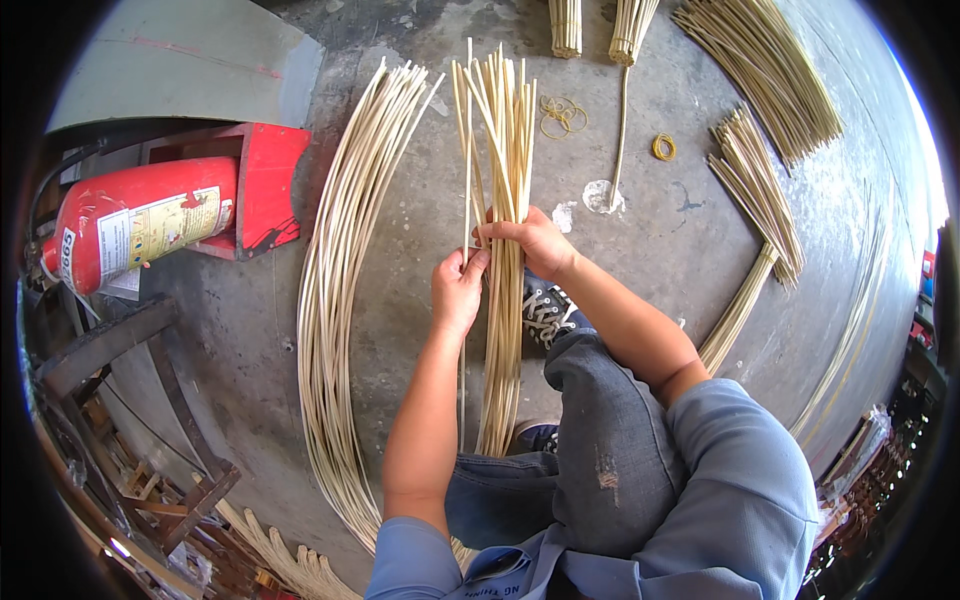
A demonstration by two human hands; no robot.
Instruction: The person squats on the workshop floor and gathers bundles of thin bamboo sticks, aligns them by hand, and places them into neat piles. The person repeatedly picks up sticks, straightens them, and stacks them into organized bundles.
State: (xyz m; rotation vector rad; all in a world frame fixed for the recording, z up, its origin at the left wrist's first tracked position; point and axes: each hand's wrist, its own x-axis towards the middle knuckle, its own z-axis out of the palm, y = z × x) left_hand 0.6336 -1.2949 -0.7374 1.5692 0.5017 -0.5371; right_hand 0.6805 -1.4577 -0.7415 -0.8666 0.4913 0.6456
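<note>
Between my knees a bundle of pale rattan canes [508,330] stands lengthwise, its upper ends fanning out. My right hand [541,243] is wrapped round the bundle at its middle, thumb across the front. Just left of it, my left hand [459,290] pinches a single rattan cane [467,160] that runs alongside the bundle. The fingertips of both hands nearly meet. Left of my hands a long loose pile of rattan canes [335,300] curves along the floor.
Rubber bands [563,117] and a yellow ring of bands [664,147] lie beyond my right hand. More cane bundles [770,75] rest at the far right. A red fire extinguisher [150,215] in a red stand and a dark wooden frame [150,400] are at left.
</note>
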